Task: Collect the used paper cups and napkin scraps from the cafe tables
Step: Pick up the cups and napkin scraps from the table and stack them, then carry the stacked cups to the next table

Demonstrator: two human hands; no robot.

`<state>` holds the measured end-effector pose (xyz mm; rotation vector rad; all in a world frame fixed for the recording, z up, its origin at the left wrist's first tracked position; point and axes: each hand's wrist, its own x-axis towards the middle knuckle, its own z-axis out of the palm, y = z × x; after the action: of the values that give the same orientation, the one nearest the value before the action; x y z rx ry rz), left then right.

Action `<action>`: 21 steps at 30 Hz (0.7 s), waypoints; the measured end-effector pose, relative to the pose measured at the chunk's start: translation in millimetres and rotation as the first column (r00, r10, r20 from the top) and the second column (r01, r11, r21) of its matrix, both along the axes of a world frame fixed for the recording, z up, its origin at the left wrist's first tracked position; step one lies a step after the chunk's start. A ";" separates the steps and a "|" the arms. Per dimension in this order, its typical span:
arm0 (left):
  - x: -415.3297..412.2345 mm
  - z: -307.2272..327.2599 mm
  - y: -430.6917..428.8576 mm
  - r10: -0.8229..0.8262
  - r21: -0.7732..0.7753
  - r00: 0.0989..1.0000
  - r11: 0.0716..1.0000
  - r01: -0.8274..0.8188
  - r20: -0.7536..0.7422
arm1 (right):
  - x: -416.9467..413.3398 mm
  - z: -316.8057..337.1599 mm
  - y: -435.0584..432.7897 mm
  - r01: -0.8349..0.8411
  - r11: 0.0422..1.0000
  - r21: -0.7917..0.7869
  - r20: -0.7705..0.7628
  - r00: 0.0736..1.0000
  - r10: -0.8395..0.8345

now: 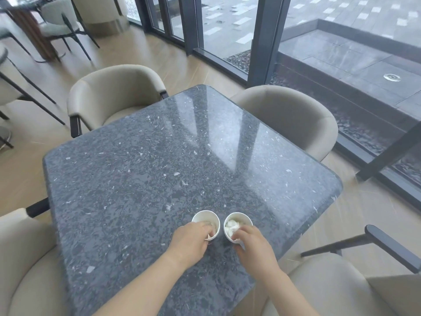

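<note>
Two white paper cups stand upright side by side near the front edge of a dark speckled stone table [159, 179]. My left hand [190, 241] grips the near rim of the left cup [205, 218], with fingers curled over the rim into it. My right hand [252, 246] grips the near rim of the right cup [239, 218]. A crumpled white napkin scrap [230, 225] lies inside the right cup. What the left cup holds is hard to make out.
Several beige upholstered chairs surround the table: one at back left [109, 92], one at back right [293, 117], one at front left [25, 265], one at front right [341, 283]. Glass doors with dark frames [264, 37] stand behind. Another table and chairs sit at far left.
</note>
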<state>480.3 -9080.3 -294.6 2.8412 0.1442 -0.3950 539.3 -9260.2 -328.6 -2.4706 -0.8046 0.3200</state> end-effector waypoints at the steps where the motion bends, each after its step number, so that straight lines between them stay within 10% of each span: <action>1: -1.7 1.4 0.6 -0.008 0.015 1.000 1.000 0.008 0.005 | -0.4 1.3 0.7 0.017 1.000 0.024 0.002 1.000 -0.017; 21: -228.3 50.5 64.6 0.476 -0.162 0.821 0.879 -0.448 0.314 | -155.5 77.4 97.2 -0.391 0.902 0.182 0.094 0.920 0.380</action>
<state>252.1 -9015.7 -244.1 2.6171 0.7125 0.2003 383.8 -9163.0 -251.2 -2.1322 -1.2896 0.2940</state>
